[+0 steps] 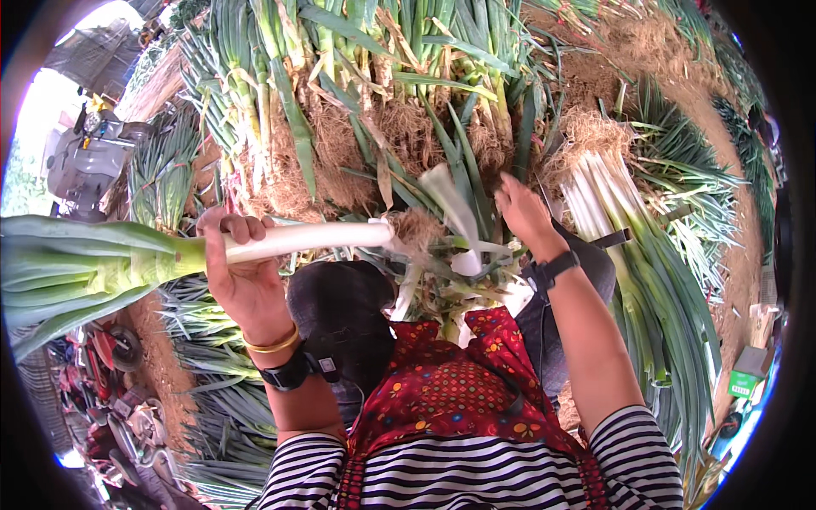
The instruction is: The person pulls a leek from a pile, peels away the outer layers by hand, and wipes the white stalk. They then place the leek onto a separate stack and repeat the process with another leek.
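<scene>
My left hand (234, 263) grips a leek (297, 238) by its white stalk and holds it level. Its green leaves fan out to the left and its root end points right. My right hand (523, 212) pinches a pale outer leaf strip (455, 212) that hangs near the leek's root end. Loose peeled skins (442, 285) lie over my knees below the two hands.
A big heap of unpeeled leeks with earthy roots (365, 93) fills the ground ahead. A tied bundle of cleaned leeks (633, 246) lies at the right. More leek greens (212, 399) lie at the lower left. A grey vehicle (85, 157) stands at the far left.
</scene>
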A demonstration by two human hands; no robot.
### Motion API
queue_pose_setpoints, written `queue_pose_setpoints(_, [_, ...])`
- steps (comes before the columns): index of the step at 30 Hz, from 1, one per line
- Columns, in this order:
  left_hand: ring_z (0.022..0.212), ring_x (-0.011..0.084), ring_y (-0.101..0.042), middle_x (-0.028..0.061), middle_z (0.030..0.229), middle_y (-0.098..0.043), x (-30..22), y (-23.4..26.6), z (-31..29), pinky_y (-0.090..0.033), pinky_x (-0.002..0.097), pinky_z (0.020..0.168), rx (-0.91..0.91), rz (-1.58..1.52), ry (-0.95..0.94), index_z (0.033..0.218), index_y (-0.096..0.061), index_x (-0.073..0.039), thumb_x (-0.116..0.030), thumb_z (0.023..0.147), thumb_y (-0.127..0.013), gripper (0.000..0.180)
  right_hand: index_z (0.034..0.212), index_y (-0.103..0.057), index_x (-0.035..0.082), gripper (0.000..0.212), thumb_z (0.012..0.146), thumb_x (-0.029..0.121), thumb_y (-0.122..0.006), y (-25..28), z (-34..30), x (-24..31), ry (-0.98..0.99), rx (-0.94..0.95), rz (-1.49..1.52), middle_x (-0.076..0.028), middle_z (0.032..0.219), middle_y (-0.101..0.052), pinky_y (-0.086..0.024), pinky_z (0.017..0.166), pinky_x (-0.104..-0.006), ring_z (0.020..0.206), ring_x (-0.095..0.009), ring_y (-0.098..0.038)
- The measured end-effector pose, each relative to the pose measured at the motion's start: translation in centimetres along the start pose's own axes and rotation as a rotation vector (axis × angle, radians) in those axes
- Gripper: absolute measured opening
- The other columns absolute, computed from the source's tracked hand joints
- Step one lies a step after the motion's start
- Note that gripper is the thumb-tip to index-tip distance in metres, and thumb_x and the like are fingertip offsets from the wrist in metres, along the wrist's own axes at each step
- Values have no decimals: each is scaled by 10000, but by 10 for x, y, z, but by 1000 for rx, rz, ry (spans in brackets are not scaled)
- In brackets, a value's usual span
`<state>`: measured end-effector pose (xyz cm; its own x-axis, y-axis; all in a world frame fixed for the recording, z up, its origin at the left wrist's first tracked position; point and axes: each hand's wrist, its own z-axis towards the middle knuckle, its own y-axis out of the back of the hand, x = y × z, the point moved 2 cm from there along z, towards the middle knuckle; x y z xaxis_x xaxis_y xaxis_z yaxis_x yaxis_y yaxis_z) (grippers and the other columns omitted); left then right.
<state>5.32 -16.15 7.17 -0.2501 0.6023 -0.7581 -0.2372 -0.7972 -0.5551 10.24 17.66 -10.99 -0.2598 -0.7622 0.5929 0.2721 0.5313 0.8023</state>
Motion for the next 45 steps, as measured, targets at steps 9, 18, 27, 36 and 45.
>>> queue_pose_setpoints(9, [933,195,-531,89,985,-527,1,-31,-15,-457,397,893,-208,298,-111,1262,-381,-8,-84,905,-487,380,1168,-514,78,547,729,355,-685,21,-37,171,700,-254,133,-95,1103,-564,-388,895,-409,1039,-280,-519])
queue_pose_setpoints(18, [843,124,-500,19,937,-507,-11,-22,-20,-521,338,741,-356,288,-232,1264,-363,-84,-195,905,-525,410,1109,-581,77,323,826,233,-586,32,-44,175,867,31,397,-83,884,-626,-480,634,-360,748,-266,-609])
queue_pose_setpoints(27, [732,92,-447,-16,894,-480,-1,-17,-14,-426,262,594,-245,6,-225,1188,-405,-122,-175,897,-546,328,990,-590,50,157,861,122,-536,29,-48,172,808,-2,417,-106,862,-618,-504,637,-361,737,-285,-615])
queue_pose_setpoints(36, [747,115,-418,10,895,-457,0,-30,-15,-381,270,633,-192,-19,-229,1166,-409,-89,-131,900,-534,297,939,-523,16,79,869,49,-508,27,-50,162,660,-136,528,-121,798,-592,-496,586,-355,674,-283,-613])
queue_pose_setpoints(45, [675,116,-519,5,796,-542,1,-3,-20,-459,273,584,-423,-76,-247,1037,-468,-85,-126,858,-582,216,930,-546,26,100,835,38,-517,33,-37,174,526,-370,432,-132,821,-583,-486,655,-364,761,-318,-601])
